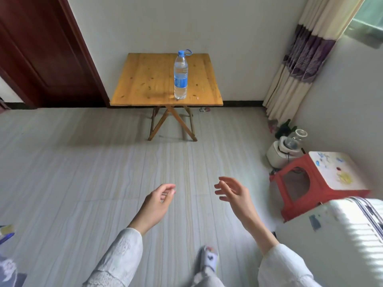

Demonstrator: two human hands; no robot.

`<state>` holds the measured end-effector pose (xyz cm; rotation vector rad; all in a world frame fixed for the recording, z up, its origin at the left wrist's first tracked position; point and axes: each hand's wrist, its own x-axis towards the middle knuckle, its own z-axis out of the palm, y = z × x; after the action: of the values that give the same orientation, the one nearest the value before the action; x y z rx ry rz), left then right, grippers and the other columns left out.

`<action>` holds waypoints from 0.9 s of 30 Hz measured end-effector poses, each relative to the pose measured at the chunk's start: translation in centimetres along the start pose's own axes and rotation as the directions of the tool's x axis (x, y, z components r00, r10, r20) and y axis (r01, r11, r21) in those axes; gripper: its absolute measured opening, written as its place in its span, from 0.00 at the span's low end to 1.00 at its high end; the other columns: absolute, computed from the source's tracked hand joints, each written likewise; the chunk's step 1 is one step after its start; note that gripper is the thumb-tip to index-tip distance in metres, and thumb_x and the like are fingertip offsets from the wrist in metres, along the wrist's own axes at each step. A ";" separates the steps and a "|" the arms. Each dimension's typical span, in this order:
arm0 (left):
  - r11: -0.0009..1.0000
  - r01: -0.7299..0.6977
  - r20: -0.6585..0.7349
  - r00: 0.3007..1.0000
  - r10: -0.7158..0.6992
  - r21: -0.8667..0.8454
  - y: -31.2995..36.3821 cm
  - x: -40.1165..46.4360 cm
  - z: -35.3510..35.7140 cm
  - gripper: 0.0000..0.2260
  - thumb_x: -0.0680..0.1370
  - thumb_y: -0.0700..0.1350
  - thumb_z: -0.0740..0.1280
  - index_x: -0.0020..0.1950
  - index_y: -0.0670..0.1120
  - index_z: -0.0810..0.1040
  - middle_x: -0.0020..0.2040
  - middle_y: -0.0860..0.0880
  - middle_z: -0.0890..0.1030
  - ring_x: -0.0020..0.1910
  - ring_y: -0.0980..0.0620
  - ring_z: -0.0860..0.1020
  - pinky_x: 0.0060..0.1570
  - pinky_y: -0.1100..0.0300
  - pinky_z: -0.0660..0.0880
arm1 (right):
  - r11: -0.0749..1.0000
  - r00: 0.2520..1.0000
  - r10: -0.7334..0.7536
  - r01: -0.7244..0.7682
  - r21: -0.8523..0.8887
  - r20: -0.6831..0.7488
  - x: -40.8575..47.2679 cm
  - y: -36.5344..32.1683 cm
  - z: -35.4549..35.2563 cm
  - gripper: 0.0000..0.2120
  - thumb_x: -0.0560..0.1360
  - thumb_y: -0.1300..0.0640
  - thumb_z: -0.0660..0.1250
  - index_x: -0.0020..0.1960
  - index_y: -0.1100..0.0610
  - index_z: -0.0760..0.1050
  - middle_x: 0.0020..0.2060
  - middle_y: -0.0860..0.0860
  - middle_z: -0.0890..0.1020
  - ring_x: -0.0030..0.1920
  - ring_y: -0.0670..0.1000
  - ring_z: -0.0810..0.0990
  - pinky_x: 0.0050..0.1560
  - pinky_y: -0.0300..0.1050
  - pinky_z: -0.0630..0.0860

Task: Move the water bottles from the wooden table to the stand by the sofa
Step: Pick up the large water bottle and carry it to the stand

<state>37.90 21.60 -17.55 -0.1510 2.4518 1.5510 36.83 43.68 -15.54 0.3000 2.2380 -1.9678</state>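
I have one water bottle [181,75] in view, standing upright near the front edge of the wooden bench [145,79], right of its middle, blue cap on and a blue label around its waist. It sits well apart from me, across a stretch of pale tiled floor [83,162].

Both hands are empty. My left hand [158,200] hangs loose with the fingers curled slightly inward; my right hand [233,193] is spread, fingers apart and pointing toward the left. Neither touches anything, and they float apart from each other over the floor.

I judge this to be the approach step: walking toward the bench for the bottle. The next move calls for closing the gap, then wrapping one hand around the bottle's body at about label height and lifting it straight up so it does not tip. I see no sofa from here; the red stool [310,183] at my right may be the stand, but I cannot tell.
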 end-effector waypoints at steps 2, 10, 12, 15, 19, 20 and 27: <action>1.000 0.009 -0.023 1.000 -0.009 -0.004 1.0 4.4 0.2 0.07 0.78 0.45 0.59 0.53 0.53 0.73 0.53 0.49 0.79 0.54 0.51 0.77 0.59 0.54 0.73 | 1.000 1.000 -0.008 0.008 -0.016 0.022 4.9 -0.7 -0.7 0.07 0.76 0.58 0.62 0.52 0.56 0.75 0.40 0.51 0.82 0.41 0.49 0.81 0.45 0.43 0.77; 0.998 0.007 -0.096 0.995 -0.014 -0.070 7.4 20.7 -0.1 0.07 0.78 0.45 0.59 0.53 0.55 0.73 0.54 0.49 0.79 0.55 0.52 0.77 0.59 0.53 0.73 | 0.996 0.994 -0.060 0.066 -0.067 0.089 23.4 -6.9 -3.3 0.06 0.75 0.56 0.63 0.50 0.54 0.76 0.41 0.52 0.82 0.42 0.49 0.81 0.47 0.46 0.77; 0.996 0.013 -0.119 0.993 -0.023 -0.083 7.8 23.8 -0.7 0.07 0.78 0.45 0.59 0.53 0.56 0.73 0.53 0.50 0.79 0.55 0.53 0.77 0.59 0.53 0.73 | 0.995 0.992 -0.056 0.066 -0.081 0.117 27.1 -8.0 -2.9 0.07 0.75 0.56 0.63 0.51 0.54 0.75 0.42 0.51 0.82 0.43 0.50 0.82 0.48 0.46 0.77; 0.995 0.041 -0.147 0.988 -0.055 -0.096 7.7 28.4 -1.9 0.07 0.79 0.45 0.58 0.52 0.56 0.73 0.52 0.52 0.79 0.54 0.53 0.77 0.59 0.52 0.73 | 0.992 0.986 -0.050 0.067 -0.104 0.158 32.2 -8.6 -1.9 0.10 0.75 0.55 0.63 0.55 0.56 0.75 0.44 0.52 0.82 0.45 0.50 0.82 0.49 0.48 0.78; 0.993 0.065 -0.119 0.990 -0.077 -0.099 7.1 35.0 -4.0 0.08 0.78 0.46 0.59 0.51 0.59 0.73 0.52 0.53 0.79 0.55 0.52 0.77 0.59 0.51 0.73 | 0.996 0.987 -0.038 0.049 -0.069 0.156 39.2 -9.2 0.1 0.13 0.75 0.53 0.62 0.59 0.54 0.71 0.49 0.53 0.81 0.46 0.50 0.82 0.50 0.48 0.79; 0.994 0.066 -0.113 0.991 -0.076 -0.093 7.0 37.1 -4.8 0.07 0.78 0.47 0.58 0.52 0.58 0.73 0.53 0.52 0.79 0.55 0.52 0.77 0.59 0.51 0.73 | 0.997 0.987 -0.043 0.052 -0.054 0.158 41.1 -9.4 0.8 0.13 0.75 0.53 0.62 0.59 0.52 0.70 0.49 0.52 0.80 0.47 0.49 0.82 0.49 0.47 0.79; 0.996 0.040 -0.106 0.993 -0.049 -0.085 7.5 51.8 -11.3 0.08 0.78 0.48 0.59 0.56 0.55 0.72 0.57 0.48 0.78 0.55 0.51 0.77 0.59 0.50 0.73 | 0.993 0.992 -0.020 0.034 -0.110 0.123 54.3 -11.7 6.3 0.19 0.76 0.52 0.62 0.65 0.54 0.66 0.54 0.53 0.78 0.52 0.50 0.79 0.51 0.48 0.78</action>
<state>-15.37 16.69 -19.42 -0.3096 2.4473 1.6674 -18.79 38.87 -18.12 0.1329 2.2746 -1.8123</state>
